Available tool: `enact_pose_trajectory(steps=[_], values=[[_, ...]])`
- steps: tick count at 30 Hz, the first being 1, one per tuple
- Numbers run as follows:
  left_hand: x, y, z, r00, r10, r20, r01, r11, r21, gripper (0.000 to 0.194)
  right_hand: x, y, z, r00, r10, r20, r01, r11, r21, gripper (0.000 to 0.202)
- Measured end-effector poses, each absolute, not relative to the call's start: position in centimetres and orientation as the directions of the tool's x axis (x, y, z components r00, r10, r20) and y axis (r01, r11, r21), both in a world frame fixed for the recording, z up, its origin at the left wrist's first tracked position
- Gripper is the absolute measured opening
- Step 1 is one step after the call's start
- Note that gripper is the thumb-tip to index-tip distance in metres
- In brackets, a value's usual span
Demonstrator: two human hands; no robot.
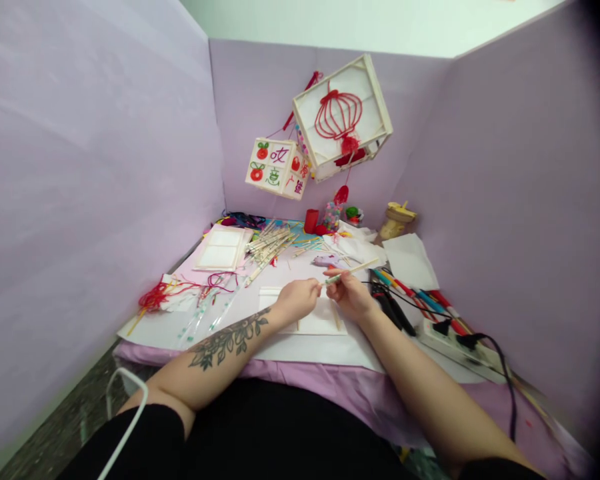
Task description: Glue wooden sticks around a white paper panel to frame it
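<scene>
My right hand (349,293) is closed around a thin pale stick (364,265), which slants up to the right and has greenish print near its lower end. Close beside it, my left hand (300,298) is closed in a pinch at the stick's lower end; its fingertips are partly hidden. Beneath both hands lies a white rectangular frame (310,327) made of sticks, partly covered by the hands. A pale purple glue gun (325,261) rests just beyond my fingers. Farther back to the left is a pile of printed, wrapped sticks (273,243).
Two decorated box lanterns (341,120) hang above the table's back. Red yarn (153,295) and a white panel (219,248) lie left. On the right are black-handled pliers (393,310), coloured rolls (423,297) and a power strip (460,350) with cables. Purple partitions (500,173) enclose the table.
</scene>
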State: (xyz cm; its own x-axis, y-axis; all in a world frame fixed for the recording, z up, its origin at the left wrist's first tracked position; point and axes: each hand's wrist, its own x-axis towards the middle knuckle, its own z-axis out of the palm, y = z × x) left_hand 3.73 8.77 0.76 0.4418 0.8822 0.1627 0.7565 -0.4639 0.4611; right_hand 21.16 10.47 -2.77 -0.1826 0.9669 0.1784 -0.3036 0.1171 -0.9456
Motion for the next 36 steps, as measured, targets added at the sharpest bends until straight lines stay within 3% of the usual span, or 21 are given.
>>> enact_pose_trajectory(steps=[5,15,20,24,30,33,36], values=[[2.6,10.3,-0.1,0.463,0.875,0.141,0.75,-0.472,0.464,0.033,22.9,11.6,-2.2,0.115,0.972,0.205,-0.43,0.235,-0.872,0.041],[-0.6,13.2,0.6,0.522,0.843,0.133,0.73,-0.522,0.44,0.031,25.3,12.9,-2.4,0.399,0.875,0.273,-0.296,0.404,-0.865,0.039],[-1.8,13.9,0.8,0.518,0.83,0.204,0.7,-0.549,0.456,0.029,26.3,12.9,-2.1,0.476,0.824,0.307,-0.288,0.476,-0.831,0.042],[-1.4,13.4,0.7,0.523,0.812,0.26,0.64,-0.575,0.51,0.026,26.1,12.8,-2.3,0.44,0.841,0.315,-0.298,0.467,-0.833,0.041],[-1.0,13.2,0.6,0.516,0.821,0.245,0.684,-0.567,0.459,0.024,25.5,12.9,-2.6,0.413,0.857,0.309,-0.31,0.451,-0.837,0.037],[-1.8,13.9,0.8,0.465,0.844,0.265,0.738,-0.536,0.411,0.025,26.2,12.9,-2.3,0.478,0.826,0.3,-0.317,0.48,-0.818,0.035],[-3.0,14.6,1.0,0.31,0.899,0.309,0.833,-0.414,0.367,0.026,27.5,12.6,-1.8,0.57,0.767,0.296,-0.312,0.535,-0.785,0.033]])
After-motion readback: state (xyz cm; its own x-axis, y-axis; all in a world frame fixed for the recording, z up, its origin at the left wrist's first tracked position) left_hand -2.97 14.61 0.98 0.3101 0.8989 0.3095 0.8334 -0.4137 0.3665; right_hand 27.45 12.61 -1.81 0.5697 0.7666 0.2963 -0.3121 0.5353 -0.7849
